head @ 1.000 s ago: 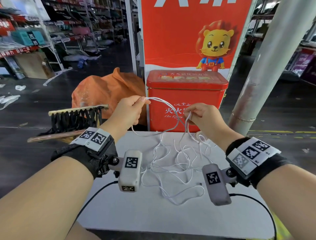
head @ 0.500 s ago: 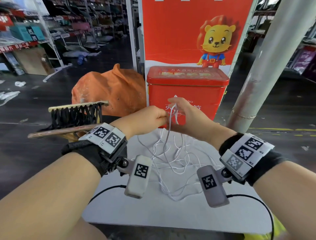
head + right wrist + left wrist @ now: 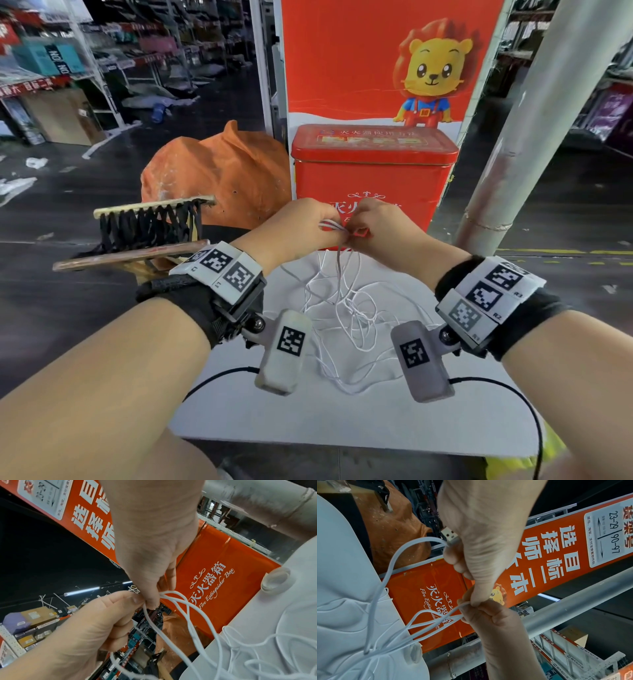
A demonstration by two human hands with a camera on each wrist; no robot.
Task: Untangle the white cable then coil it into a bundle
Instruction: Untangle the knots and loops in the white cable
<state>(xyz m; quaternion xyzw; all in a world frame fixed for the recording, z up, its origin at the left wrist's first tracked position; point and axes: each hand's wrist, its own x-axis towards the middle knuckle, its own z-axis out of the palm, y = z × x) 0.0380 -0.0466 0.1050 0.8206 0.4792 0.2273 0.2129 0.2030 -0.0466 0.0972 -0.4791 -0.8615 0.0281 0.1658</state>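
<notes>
The white cable (image 3: 349,315) lies in a loose tangle on the white table (image 3: 342,421), with several strands rising to my hands. My left hand (image 3: 330,228) and right hand (image 3: 354,233) meet above the table's far edge, touching each other. The left hand (image 3: 471,601) holds a few gathered strands, and its curled fingers hold the USB plug (image 3: 449,534). Thumb and fingers of the right hand (image 3: 152,601) pinch the cable (image 3: 180,609) right beside the left hand (image 3: 96,622).
A red fire extinguisher box (image 3: 373,178) stands just behind the table, and an orange bag (image 3: 222,178) sits to its left. A wooden rack with black straps (image 3: 150,222) is at the left. A grey pillar (image 3: 534,120) rises at the right.
My hands, held apart with a span of cable between them a second ago, have come together. The strands are now bunched at the left hand's fingers.
</notes>
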